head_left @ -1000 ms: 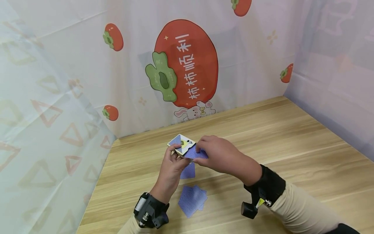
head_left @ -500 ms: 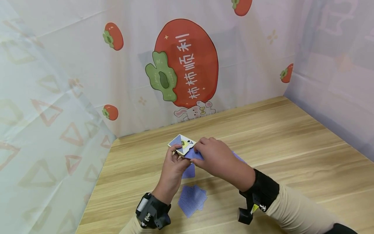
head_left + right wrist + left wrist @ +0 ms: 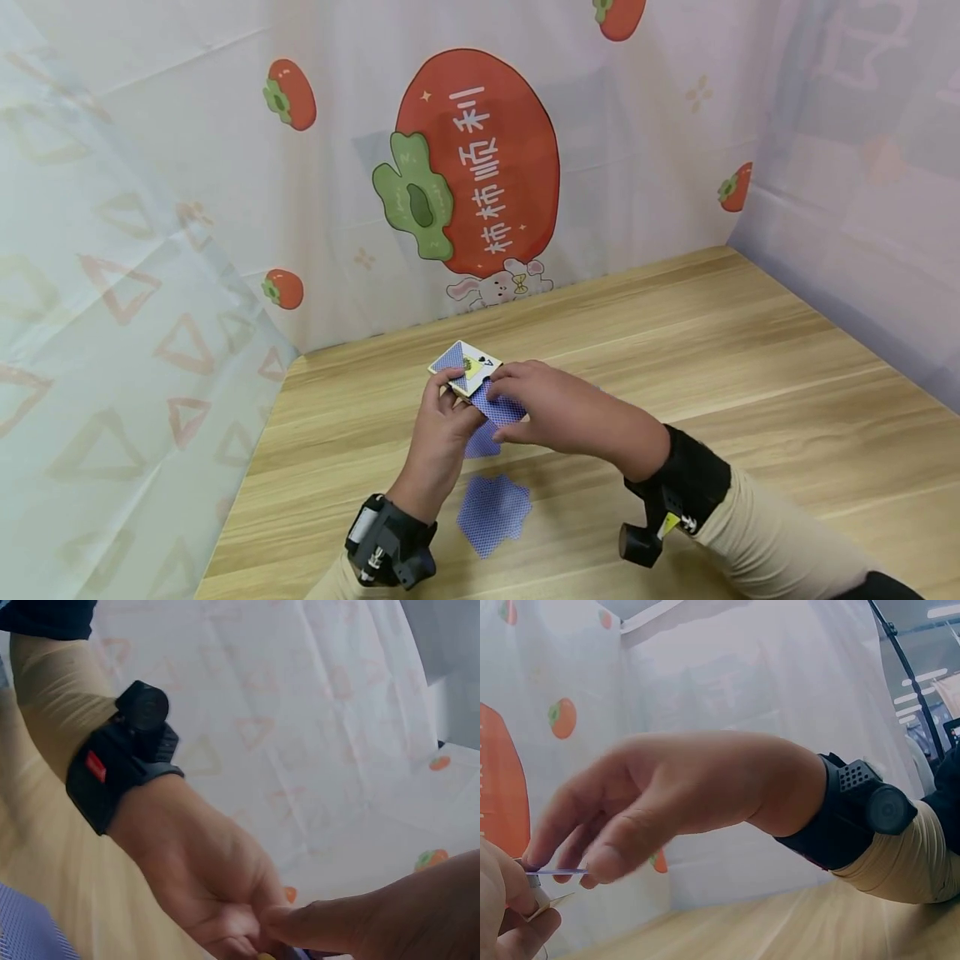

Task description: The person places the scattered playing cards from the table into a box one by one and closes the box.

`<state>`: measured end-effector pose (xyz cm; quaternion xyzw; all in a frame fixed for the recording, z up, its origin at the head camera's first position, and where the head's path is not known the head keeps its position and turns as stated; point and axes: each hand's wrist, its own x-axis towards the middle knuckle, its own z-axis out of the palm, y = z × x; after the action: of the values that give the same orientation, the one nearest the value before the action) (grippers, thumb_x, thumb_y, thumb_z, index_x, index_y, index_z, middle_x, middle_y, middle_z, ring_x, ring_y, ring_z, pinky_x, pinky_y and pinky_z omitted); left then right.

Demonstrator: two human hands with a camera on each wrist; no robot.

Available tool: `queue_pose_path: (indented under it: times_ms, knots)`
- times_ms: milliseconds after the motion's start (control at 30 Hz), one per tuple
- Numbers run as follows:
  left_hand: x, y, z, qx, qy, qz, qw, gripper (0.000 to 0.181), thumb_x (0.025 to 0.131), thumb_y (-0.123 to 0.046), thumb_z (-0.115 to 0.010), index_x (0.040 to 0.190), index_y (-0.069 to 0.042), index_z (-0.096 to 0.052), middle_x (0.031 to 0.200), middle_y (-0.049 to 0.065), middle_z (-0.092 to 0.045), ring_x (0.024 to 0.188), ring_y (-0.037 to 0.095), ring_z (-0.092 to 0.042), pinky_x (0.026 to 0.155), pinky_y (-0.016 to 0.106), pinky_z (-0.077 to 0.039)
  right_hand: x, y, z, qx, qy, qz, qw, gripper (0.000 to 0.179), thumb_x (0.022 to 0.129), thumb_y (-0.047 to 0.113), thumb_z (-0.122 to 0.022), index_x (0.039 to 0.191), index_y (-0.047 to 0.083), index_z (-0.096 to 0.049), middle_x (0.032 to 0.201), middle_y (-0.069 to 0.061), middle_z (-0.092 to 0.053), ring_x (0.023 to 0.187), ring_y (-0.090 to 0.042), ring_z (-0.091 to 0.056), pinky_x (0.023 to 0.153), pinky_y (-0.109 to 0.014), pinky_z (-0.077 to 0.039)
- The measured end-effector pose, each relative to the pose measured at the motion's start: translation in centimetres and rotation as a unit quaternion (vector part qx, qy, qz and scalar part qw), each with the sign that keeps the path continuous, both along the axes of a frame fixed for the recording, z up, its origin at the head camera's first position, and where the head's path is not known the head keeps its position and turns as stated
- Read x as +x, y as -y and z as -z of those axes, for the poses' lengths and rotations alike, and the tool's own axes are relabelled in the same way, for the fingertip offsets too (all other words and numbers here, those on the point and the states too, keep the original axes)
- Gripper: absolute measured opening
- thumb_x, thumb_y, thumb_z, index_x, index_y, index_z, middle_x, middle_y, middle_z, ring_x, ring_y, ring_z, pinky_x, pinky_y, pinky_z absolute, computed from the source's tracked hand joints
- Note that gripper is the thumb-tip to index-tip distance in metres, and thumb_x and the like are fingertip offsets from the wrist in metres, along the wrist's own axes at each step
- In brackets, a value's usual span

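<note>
My left hand (image 3: 438,442) holds up a playing card box (image 3: 478,358), printed with an ace and a blue pattern, above the table. A blue-backed playing card (image 3: 501,405) sticks out at the box's near right end. Across that card lies my right hand (image 3: 572,410), fingers bent over its far side and thumb at its near side. The left wrist view shows the card as a thin edge (image 3: 559,871) between the right thumb (image 3: 607,862) and fingers. In the right wrist view the left hand (image 3: 206,862) partly hides behind the right thumb.
On the wooden table (image 3: 360,433), blue-backed cards (image 3: 482,442) lie under the held box. Nearer the body, several overlapping cards (image 3: 495,512) form a star shape. A blue patterned card (image 3: 30,926) shows low in the right wrist view. A printed curtain (image 3: 645,167) stands behind.
My right hand moves slightly left, then back right, and its thumb now sits lower, apart from the left fingers. The card out of the box is turned more toward the body. My left hand barely moves.
</note>
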<state>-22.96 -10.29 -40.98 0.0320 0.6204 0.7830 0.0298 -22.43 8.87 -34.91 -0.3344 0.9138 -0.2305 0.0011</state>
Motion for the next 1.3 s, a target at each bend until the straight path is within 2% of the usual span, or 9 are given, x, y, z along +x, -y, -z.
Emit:
queue_pose_path:
  times_ms: [133, 300, 467, 633, 933, 1133, 1300]
  knots:
    - [0.1, 0.0, -0.2, 0.009, -0.001, 0.011, 0.9999, 0.063, 0.091, 0.01, -0.061, 0.141, -0.012, -0.03, 0.151, 0.019, -0.04, 0.13, 0.027, -0.052, 0.09, 0.029, -0.052, -0.2, -0.9, -0.5, 0.002, 0.008, -0.036, 0.9993, 0.048, 0.086, 0.029, -0.082, 0.127, 0.01, -0.068, 0.14, -0.004, -0.059, 0.129, -0.022, -0.055, 0.103, -0.038, -0.049]
    - [0.2, 0.0, -0.3, 0.013, 0.0, 0.024, 0.9996, 0.062, 0.091, 0.009, -0.061, 0.14, -0.011, -0.029, 0.152, 0.02, -0.038, 0.131, 0.027, -0.051, 0.091, 0.028, -0.051, -0.6, -1.2, -0.6, -0.011, -0.016, -0.037, 0.9991, 0.04, 0.086, 0.028, -0.081, 0.12, 0.011, -0.07, 0.128, -0.002, -0.064, 0.117, -0.019, -0.06, 0.099, -0.037, -0.052]
    - [0.5, -0.3, -0.3, 0.01, 0.01, 0.038, 0.9992, 0.061, 0.09, 0.01, -0.062, 0.138, -0.011, -0.031, 0.15, 0.02, -0.041, 0.125, 0.025, -0.054, 0.09, 0.029, -0.053, -1.4, -0.9, 0.0, -0.045, -0.072, 0.004, 0.9964, 0.022, 0.089, 0.019, -0.078, 0.109, 0.013, -0.072, 0.11, 0.001, -0.065, 0.097, -0.014, -0.062, 0.082, -0.029, -0.055]
    - [0.6, -0.5, -0.2, 0.004, 0.011, 0.049, 0.9987, 0.063, 0.088, 0.01, -0.062, 0.138, -0.011, -0.031, 0.15, 0.021, -0.039, 0.124, 0.026, -0.054, 0.09, 0.029, -0.053, -2.1, -0.9, 0.8, -0.063, -0.101, 0.056, 0.9913, 0.013, 0.09, 0.017, -0.077, 0.101, 0.017, -0.071, 0.105, 0.003, -0.063, 0.089, -0.014, -0.062, 0.073, -0.025, -0.053]
    - [0.4, -0.1, -0.4, 0.0, 0.008, 0.03, 0.9995, 0.067, 0.087, 0.012, -0.061, 0.141, -0.012, -0.03, 0.154, 0.021, -0.035, 0.132, 0.033, -0.048, 0.092, 0.03, -0.052, -3.2, -2.3, 0.6, -0.053, -0.071, 0.091, 0.9919, 0.019, 0.091, 0.022, -0.077, 0.108, 0.017, -0.07, 0.108, 0.002, -0.067, 0.096, -0.018, -0.064, 0.078, -0.034, -0.055]
    - [0.3, 0.3, -0.3, -0.003, 0.014, 0.013, 0.9998, 0.067, 0.087, 0.013, -0.061, 0.141, -0.012, -0.031, 0.155, 0.02, -0.034, 0.133, 0.034, -0.046, 0.09, 0.03, -0.052, -3.8, -3.6, 0.1, -0.055, -0.067, 0.106, 0.9906, 0.014, 0.094, 0.023, -0.074, 0.106, 0.017, -0.071, 0.101, 0.003, -0.069, 0.091, -0.018, -0.062, 0.072, -0.033, -0.053]
    - [0.2, 0.6, -0.1, -0.007, 0.014, 0.01, 0.9998, 0.066, 0.087, 0.013, -0.062, 0.14, -0.012, -0.032, 0.155, 0.02, -0.035, 0.132, 0.034, -0.047, 0.09, 0.03, -0.052, -4.0, -4.3, -0.3, -0.063, -0.061, 0.115, 0.9895, 0.014, 0.094, 0.025, -0.072, 0.105, 0.016, -0.071, 0.101, 0.002, -0.069, 0.093, -0.02, -0.062, 0.075, -0.036, -0.053]
